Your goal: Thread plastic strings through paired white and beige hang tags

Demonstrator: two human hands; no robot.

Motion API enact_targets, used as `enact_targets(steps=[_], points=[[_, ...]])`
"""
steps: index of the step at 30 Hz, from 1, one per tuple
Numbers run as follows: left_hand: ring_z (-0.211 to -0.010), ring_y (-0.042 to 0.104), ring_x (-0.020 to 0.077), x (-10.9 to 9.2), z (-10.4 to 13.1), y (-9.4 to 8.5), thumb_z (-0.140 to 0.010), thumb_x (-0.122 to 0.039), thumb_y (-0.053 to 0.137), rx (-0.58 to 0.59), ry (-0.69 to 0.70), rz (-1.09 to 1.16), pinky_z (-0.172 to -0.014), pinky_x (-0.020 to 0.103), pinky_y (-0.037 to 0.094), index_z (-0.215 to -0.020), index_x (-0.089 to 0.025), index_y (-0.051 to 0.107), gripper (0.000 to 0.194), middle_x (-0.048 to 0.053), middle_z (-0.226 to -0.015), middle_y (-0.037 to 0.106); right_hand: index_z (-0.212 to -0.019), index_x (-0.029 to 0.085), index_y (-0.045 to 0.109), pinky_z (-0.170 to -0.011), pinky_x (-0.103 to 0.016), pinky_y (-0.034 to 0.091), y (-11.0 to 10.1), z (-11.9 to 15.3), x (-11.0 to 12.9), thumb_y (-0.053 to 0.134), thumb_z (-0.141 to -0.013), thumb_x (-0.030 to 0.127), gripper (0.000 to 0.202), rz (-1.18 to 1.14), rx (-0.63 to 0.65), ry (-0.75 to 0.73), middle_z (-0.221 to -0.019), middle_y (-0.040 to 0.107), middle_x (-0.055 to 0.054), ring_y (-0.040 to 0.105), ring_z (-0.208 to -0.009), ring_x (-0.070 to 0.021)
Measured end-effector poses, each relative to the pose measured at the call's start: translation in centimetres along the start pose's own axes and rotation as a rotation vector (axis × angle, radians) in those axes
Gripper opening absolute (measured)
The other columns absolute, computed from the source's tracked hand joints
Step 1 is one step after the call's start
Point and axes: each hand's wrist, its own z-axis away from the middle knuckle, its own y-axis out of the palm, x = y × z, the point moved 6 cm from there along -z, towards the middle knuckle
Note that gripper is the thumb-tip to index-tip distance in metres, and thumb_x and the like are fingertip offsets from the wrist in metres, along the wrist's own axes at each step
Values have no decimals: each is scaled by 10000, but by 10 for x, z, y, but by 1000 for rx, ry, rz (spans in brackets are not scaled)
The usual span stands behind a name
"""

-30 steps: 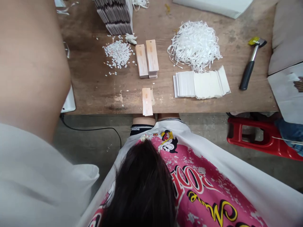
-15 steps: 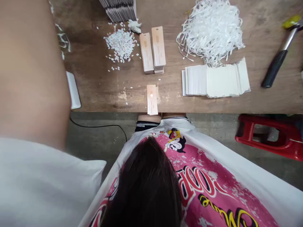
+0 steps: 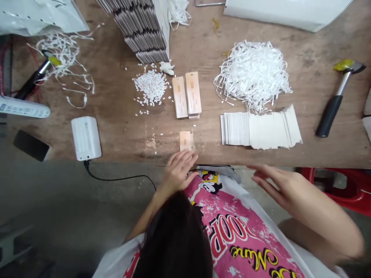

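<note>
My left hand (image 3: 180,168) lies over the lower end of a small stack of orange tags (image 3: 185,140) at the table's front edge, its fingers outstretched. Off to the right, my right hand (image 3: 272,181) is in the air just in front of the table edge, slightly blurred, fingers extended and holding nothing visible. Two taller stacks of orange tags, a left one (image 3: 180,97) and a right one (image 3: 193,92), stand behind the small stack. A row of white cards (image 3: 263,129) lies beyond my right hand, below a heap of white strings (image 3: 253,75).
Small white pieces (image 3: 152,87) are scattered left of the tag stacks. A tall stack of dark-edged cards (image 3: 142,29) rises behind them. A white power bank (image 3: 86,138) and a phone (image 3: 31,145) lie left. A hammer (image 3: 330,112) is at right, a red stool (image 3: 353,193) below it.
The view has shifted, showing more of the table's back and left side. The large blurred arm at the left is gone, and both hands have come into view near the table edge.
</note>
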Motion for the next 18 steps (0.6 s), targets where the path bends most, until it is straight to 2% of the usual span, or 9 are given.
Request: enact_targets(steps=[1,4,7,9,12,15,17,18], points=[[-1238,555,296,-3,6,11,-891,-329,607,24,39,-51,-1055,444,428,-1273,-102,570,446,163,-1290,624,-1031,191,669,-592,-250,564,5,-15,1,458,-963,410,312,1,-15,2,-881,758,-41,717,-674,-168],[-1301,513,243,1,20,27,-943,-154,467,11,73,-90,-1098,398,400,-1331,-123,530,393,127,-1318,613,-1057,168,639,-630,-246,569,23,-39,2,424,-987,331,279,-52,-28,49,-872,754,-49,723,-713,-165],[-1307,504,199,9,24,27,-950,-88,412,10,109,-65,-1103,354,409,-1357,-141,506,421,96,-1299,628,-1093,178,630,-694,-257,568,30,-43,1,447,-979,286,242,-50,-64,44,-952,749,-49,726,-795,-171],[-1305,503,192,12,23,24,-956,-95,417,36,135,-55,-1100,345,419,-1357,-139,505,413,91,-1299,628,-1099,171,636,-731,-280,564,25,-42,-4,459,-969,260,237,33,-146,29,-994,741,-66,723,-835,-186],[-1298,510,180,14,22,19,-954,-72,398,49,159,-49,-1096,329,424,-1340,-126,520,408,89,-1295,629,-1071,162,660,-737,-299,557,8,-34,-19,497,-948,248,221,133,-337,95,-922,740,-72,716,-802,-194],[-1292,517,180,13,21,17,-951,-52,361,28,174,-46,-1098,330,418,-1344,-104,515,425,99,-1292,632,-994,176,694,-772,-320,557,-13,-17,-47,557,-917,259,178,107,-606,243,-866,726,-58,701,-794,-191],[-1299,512,193,14,20,18,-940,-44,358,16,176,-34,-1100,352,413,-1354,-100,504,442,112,-1295,629,-1004,174,701,-831,-361,559,-25,-1,-69,595,-890,282,190,99,-811,308,-937,711,-82,686,-885,-217],[-1305,506,201,14,18,19,-930,-37,368,16,168,-24,-1102,365,408,-1355,-106,503,452,118,-1299,626,-1066,170,690,-872,-389,555,-29,5,-81,616,-874,306,247,101,-872,319,-1024,693,-107,666,-973,-241]])
